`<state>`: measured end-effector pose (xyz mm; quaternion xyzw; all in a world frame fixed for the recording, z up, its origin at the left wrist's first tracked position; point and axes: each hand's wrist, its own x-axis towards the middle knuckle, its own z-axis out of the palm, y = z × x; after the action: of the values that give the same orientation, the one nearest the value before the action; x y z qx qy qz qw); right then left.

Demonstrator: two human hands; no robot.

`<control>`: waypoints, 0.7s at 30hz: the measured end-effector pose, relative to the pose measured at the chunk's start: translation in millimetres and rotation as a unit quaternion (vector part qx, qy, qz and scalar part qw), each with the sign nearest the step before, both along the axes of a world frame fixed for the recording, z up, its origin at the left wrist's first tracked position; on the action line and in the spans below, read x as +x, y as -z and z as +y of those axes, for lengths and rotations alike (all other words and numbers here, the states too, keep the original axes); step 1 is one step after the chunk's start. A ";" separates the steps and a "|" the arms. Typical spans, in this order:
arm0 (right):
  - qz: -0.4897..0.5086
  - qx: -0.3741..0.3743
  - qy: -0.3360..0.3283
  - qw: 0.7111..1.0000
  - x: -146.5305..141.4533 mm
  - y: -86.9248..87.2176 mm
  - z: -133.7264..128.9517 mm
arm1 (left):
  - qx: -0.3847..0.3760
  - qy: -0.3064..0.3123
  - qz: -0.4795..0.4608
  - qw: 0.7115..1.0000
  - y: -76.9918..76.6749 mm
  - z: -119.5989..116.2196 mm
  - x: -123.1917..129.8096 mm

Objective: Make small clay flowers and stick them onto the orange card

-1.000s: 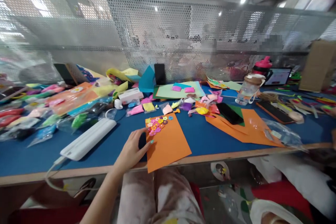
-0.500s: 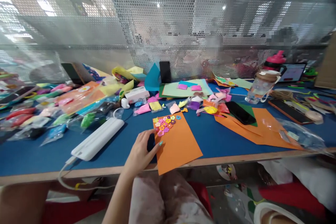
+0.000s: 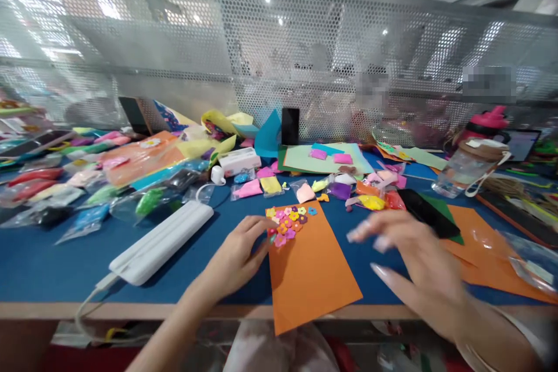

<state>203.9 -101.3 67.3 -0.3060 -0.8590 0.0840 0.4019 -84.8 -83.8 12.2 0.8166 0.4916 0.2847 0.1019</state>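
Note:
An orange sheet of card [image 3: 311, 276] lies on the blue table, its near corner past the front edge. Small flowers [image 3: 290, 224] in pink, yellow, orange and purple cluster at its upper left, with a blue one near its top right. At the card's left edge, thumb and forefinger of my left hand [image 3: 239, 253] come together beside the flowers. Whatever lies between those fingertips is too small to make out. My right hand [image 3: 412, 261] is above the table right of the card, blurred, fingers apart and holding nothing visible.
A white power strip [image 3: 163, 241] with a cable lies at left, near many bagged clay packets [image 3: 150, 202]. Small packets [image 3: 248, 188] line the area behind the card. To the right are a black phone [image 3: 427, 212], more orange paper [image 3: 497, 256] and a clear bottle [image 3: 457, 171].
My right hand has come into view from the right. My left thumb and forefinger have closed together beside the flowers. The view has shifted, with the card appearing lower and further right.

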 end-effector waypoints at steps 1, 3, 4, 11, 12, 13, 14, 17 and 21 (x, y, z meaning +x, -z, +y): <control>-0.039 -0.005 0.007 0.999 -5.6 2.7 20.1 | -0.012 0.000 0.051 0.999 -7.9 16.4 -0.4; -0.145 -0.031 0.038 0.988 -19.8 13.5 69.6 | -0.042 -0.031 0.121 0.991 -18.6 56.4 2.9; -0.185 -0.056 0.075 0.978 -27.9 20.9 96.0 | -0.043 -0.041 0.132 0.990 -20.5 78.2 6.7; -0.217 -0.014 0.177 0.960 -64.5 65.4 203.8 | -0.002 -0.085 0.181 0.980 7.5 191.9 45.7; -0.220 0.000 0.183 0.958 -64.6 69.3 205.8 | 0.009 -0.086 0.183 0.979 11.6 200.3 48.1; -0.223 0.013 0.183 0.957 -64.0 72.8 205.9 | 0.018 -0.083 0.185 0.979 14.9 207.3 48.9; -0.228 0.023 0.177 0.957 -63.1 75.8 205.1 | 0.024 -0.076 0.186 0.979 17.6 213.3 48.3; -0.234 0.037 0.163 0.958 -60.6 81.3 202.0 | 0.025 -0.044 0.183 0.982 22.7 225.8 41.3; -0.229 0.030 0.161 0.959 -59.9 82.5 204.4 | 0.003 -0.027 0.156 0.987 25.8 230.2 35.2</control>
<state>144.0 103.1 -15.2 -0.4390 -0.8695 -0.0802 0.2115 -49.6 146.4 -13.6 0.8379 0.5223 0.1578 0.0138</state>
